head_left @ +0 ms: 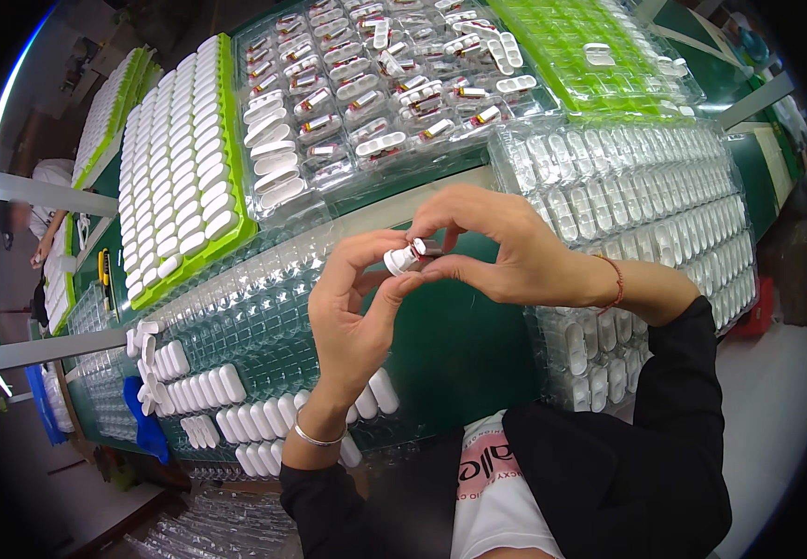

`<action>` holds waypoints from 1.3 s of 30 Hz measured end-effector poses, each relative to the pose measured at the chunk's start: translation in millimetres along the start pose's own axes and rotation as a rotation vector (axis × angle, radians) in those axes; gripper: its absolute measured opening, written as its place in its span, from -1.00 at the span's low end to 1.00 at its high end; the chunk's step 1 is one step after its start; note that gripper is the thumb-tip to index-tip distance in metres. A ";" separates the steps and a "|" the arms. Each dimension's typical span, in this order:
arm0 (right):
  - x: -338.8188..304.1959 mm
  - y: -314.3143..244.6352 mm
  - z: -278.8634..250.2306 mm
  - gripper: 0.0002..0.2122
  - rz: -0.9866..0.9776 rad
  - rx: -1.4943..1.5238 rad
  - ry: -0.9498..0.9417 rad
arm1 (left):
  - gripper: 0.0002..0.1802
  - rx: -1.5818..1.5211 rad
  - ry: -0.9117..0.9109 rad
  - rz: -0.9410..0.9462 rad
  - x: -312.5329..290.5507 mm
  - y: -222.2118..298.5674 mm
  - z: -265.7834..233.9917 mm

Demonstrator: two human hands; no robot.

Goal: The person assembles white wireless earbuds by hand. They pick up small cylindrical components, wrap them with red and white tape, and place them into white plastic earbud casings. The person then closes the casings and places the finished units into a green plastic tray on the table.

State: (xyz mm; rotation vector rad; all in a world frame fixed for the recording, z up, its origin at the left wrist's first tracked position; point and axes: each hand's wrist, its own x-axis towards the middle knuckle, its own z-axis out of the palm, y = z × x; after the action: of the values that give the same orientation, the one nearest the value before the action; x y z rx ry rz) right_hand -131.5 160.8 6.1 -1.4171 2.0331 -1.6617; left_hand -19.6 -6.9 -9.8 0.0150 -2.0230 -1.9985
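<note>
Over the dark green tabletop, both my hands meet at one small assembly. My left hand pinches a white plastic part with a rounded, flanged end between thumb and fingers. From the other side, my right hand has its thumb and fingers closed on a small dark, red-edged piece that touches the white part. Fingertips partly cover both pieces, so how far they fit together cannot be seen.
Beyond my hands lies a clear tray of white cases and small red-and-silver parts. Green trays of white shells stand left; another green tray is far right. Clear blister trays fill the right. White shells lie near left, beside a blue cloth.
</note>
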 end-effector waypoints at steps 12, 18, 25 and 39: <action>-9.3 4.8 6.4 -0.80 -0.038 0.022 -0.005 | -0.76 -0.053 0.017 0.047 -16.1 -8.4 10.9; -11.2 -3.1 11.2 -0.80 -0.060 0.004 0.116 | -0.78 -0.114 0.111 0.045 -16.6 -4.0 22.1; -3.1 -4.1 9.8 -0.80 0.059 0.297 0.129 | -0.76 -0.058 0.137 0.139 -18.6 -0.3 11.6; -9.5 -6.7 7.5 -0.71 -0.089 0.204 0.130 | -0.61 -0.075 0.141 0.229 -17.0 -8.4 13.3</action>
State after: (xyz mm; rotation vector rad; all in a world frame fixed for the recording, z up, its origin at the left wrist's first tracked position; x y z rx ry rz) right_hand -117.9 163.1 4.9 -1.3812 1.8228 -1.9813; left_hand -7.9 9.4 -21.4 -0.0851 -1.7755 -1.8731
